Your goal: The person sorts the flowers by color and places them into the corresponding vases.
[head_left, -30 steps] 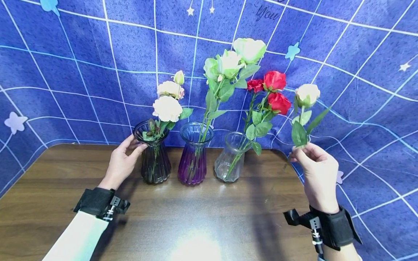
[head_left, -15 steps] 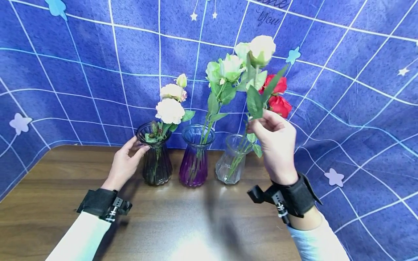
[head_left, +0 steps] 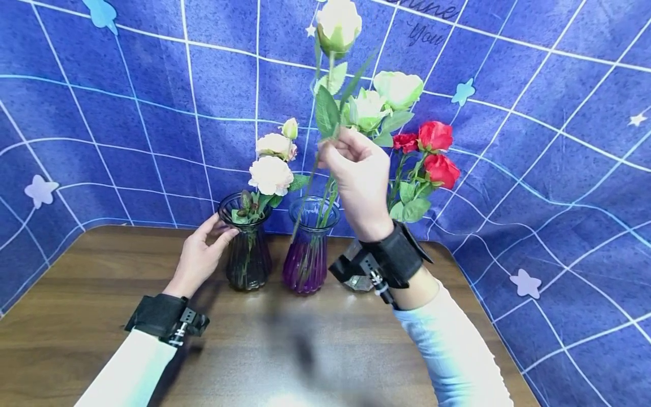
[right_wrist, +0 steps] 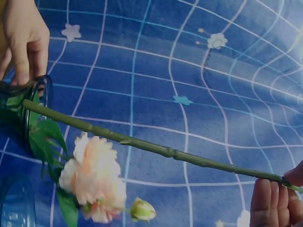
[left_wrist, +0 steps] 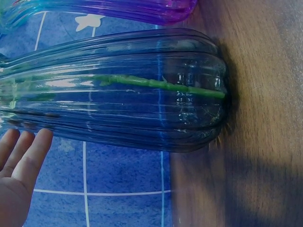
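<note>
My left hand [head_left: 199, 257] holds the dark glass vase [head_left: 248, 263] just below its rim, thumb in front. Pale pink-white flowers [head_left: 271, 175] and a bud stand in that vase; a green stem [left_wrist: 175, 87] shows through its glass. My right hand [head_left: 363, 181] pinches a white rose [head_left: 338, 25] by its stem [head_left: 307, 195], raised above the vases. The stem's lower end hangs between the dark vase and the blue-purple vase [head_left: 305, 268] in the head view. In the right wrist view, that stem end [right_wrist: 29, 105] appears at the dark vase's rim; whether it touches is unclear.
Pale green-white roses [head_left: 399, 89] stand in the blue-purple vase. Behind my right forearm, a clear vase [head_left: 359, 284] is mostly hidden, with red flowers [head_left: 441, 169] above it. The wooden table [head_left: 102, 282] meets a blue patterned cloth [head_left: 127, 141] behind.
My right hand has carried the white rose leftward and up from the right side, past the red flowers, to above the blue-purple vase. My left hand stays on the dark vase.
</note>
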The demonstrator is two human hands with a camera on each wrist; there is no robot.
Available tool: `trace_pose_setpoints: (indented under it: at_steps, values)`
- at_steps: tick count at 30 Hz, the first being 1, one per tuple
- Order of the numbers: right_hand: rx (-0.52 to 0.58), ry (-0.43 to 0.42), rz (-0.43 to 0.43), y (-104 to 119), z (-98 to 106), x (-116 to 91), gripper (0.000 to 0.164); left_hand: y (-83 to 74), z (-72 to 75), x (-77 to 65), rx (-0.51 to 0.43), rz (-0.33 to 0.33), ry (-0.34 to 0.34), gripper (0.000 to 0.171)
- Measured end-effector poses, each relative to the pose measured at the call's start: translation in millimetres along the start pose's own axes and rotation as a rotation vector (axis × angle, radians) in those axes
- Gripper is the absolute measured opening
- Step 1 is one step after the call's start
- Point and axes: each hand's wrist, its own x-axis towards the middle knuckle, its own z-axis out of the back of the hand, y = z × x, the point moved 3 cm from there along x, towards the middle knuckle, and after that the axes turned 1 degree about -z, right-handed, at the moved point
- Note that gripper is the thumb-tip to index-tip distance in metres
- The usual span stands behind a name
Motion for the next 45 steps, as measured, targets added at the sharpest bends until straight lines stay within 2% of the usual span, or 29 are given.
trace_pose_setpoints:
  at_steps: [8,19,25,33,45]
  values:
    - [-0.017,-0.025,-0.049,-17,-30,17,0.026,0.6,-1.1,0.1,-0.003,0.009,0.005,0.045]
    - [-0.047,-0.011,-0.007,-35,-65,25,0.025,0.5,0.8,-0.8,-0.018,-0.005,0.002,0.043]
    - [-0.122,-0.021,0.053,-51,-71,22,0.021,0.2,0.8,-0.8,-0.018,-0.002,-0.001,0.044]
    - [-0.18,-0.012,0.033,-76,-74,20,0.022,0.0,-0.2,-0.7,-0.03,0.002,0.0,0.043]
    - [-0.228,0.044,0.054,-90,-82,9,0.019,1.2,-1.3,-0.9,-0.046,-0.004,-0.005,0.04]
